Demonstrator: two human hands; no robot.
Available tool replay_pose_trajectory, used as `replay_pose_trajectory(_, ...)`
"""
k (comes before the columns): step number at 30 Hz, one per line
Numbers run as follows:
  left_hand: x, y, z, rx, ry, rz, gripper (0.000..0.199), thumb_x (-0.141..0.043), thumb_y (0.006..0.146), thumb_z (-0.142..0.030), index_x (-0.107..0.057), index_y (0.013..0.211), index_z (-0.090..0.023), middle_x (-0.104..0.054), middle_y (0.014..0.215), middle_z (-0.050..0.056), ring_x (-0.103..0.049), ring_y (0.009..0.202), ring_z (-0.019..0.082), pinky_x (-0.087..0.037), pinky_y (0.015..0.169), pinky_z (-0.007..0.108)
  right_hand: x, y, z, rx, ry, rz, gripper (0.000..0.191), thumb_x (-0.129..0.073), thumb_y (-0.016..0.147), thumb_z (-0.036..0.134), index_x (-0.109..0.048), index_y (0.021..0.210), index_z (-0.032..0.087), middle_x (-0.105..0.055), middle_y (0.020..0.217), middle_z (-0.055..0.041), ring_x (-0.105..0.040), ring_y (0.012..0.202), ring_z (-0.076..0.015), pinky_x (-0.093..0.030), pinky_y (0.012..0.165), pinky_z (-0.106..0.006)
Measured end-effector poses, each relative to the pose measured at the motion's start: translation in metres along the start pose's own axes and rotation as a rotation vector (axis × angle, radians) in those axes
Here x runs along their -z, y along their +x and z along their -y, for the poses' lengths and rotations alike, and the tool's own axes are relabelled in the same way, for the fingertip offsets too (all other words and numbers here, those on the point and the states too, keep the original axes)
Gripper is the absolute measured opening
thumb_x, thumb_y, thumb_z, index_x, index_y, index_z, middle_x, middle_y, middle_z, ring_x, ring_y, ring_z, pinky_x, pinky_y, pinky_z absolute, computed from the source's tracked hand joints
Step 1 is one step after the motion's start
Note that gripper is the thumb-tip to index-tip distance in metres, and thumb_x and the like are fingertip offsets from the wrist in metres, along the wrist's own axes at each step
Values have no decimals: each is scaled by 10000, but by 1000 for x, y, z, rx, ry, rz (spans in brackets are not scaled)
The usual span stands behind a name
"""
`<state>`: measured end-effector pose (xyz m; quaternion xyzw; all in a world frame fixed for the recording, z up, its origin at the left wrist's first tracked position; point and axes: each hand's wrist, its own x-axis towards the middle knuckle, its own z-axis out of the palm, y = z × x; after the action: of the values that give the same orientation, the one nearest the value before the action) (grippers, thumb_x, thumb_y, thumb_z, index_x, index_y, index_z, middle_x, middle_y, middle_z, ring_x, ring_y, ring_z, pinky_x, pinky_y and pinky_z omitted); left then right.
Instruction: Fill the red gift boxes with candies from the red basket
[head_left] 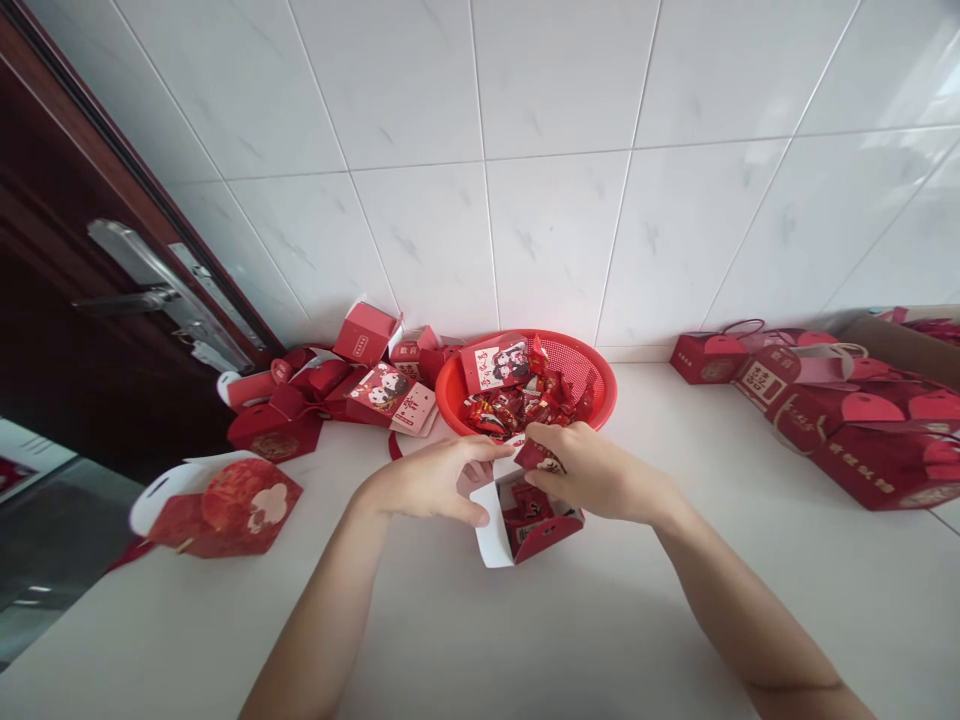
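A small red gift box [547, 537] with a white inside stands on the counter in front of me, its top unfolded. Red-wrapped pieces [527, 503] lie inside it. My left hand [435, 482] is at the left of the box, thumb and fingers apart around its white flap; some fingertips are hidden. With bent fingers, my right hand [596, 470] grips a red printed piece at the box's far edge, which looks like its flap. Just behind, a red plastic basket [600, 390] holds red-wrapped sweets [551, 400] and a printed card [495, 364].
Several red boxes [274, 430] are heaped at the back left, with an open-topped red box [244, 505] nearer me. More closed red boxes [855, 440] stand right, by a cardboard carton [892, 345]. A tiled wall [555, 240] and dark door [60, 300] border the counter [637, 620].
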<state>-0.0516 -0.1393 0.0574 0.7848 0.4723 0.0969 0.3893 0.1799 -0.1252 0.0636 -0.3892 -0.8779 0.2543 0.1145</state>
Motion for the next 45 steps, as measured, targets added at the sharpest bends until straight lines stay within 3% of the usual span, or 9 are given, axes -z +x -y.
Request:
replay_pose_trajectory(4,1,1,-1,-11,19,10,806,-798,653,-231,-555,1421,-265,-687,1243,52,-643,1029,239,-500,938,359,-1,1,0,29,24,62,71,-567,856,148,-577,914,189,-655,774,-11,-561,628,-129,-290,537,-245)
replay_pose_trajectory(10,-1,0,6,36,-16,-2,879,-815,652,-261,-498,1472,-277,-698,1176,59,-645,1040,250,-524,910,358,-1,5,-7,-75,-169,4,273,-544,832,79,-621,1078,169,-715,952,-78,-644,787,-185,-321,585,-260)
replay_pose_trajectory(19,1,2,5,-31,-44,30,842,-818,681,-297,-505,1463,-326,-590,1434,42,-646,1026,223,-526,904,336,20,-9,-11,-13,-92,71,211,-623,856,207,-661,1063,207,-719,925,-39,-637,774,-170,-377,632,-255)
replay_pose_trajectory(25,0,5,-2,-73,-72,60,734,-791,755,-365,-540,1441,-291,-637,1371,61,-648,1004,220,-523,885,337,32,-19,-14,84,-98,90,222,-620,855,197,-684,1068,206,-716,929,-48,-630,781,-175,-403,650,-266)
replay_pose_trajectory(30,-4,7,3,-6,-50,22,695,-768,778,-411,-566,1420,-238,-687,1288,85,-658,1006,229,-522,877,335,21,-25,-4,162,-180,183,140,-596,906,247,-707,976,198,-695,923,-49,-614,746,-169,-401,645,-273)
replay_pose_trajectory(35,-10,11,9,12,-16,-8,642,-679,843,-539,-588,1398,-228,-622,1400,103,-654,1068,251,-515,887,335,4,-41,-2,148,-275,222,170,-580,933,290,-708,987,193,-628,1092,-96,-636,822,-207,-439,689,-307)
replay_pose_trajectory(41,-18,16,0,-20,117,-54,510,-589,897,-565,-685,1259,-220,-716,1219,74,-670,1003,252,-493,838,309,-8,-69,-12,233,-40,265,187,-643,911,300,-689,1085,251,-602,1237,-90,-649,968,-216,-483,782,-306)
replay_pose_trajectory(45,-27,17,-9,42,215,-127,494,-581,898,-571,-651,1253,-236,-695,1253,70,-662,1045,272,-479,858,323,-17,-79,-15,216,9,263,232,-665,907,337,-691,1119,247,-593,1292,-119,-615,1119,-266,-482,890,-356)
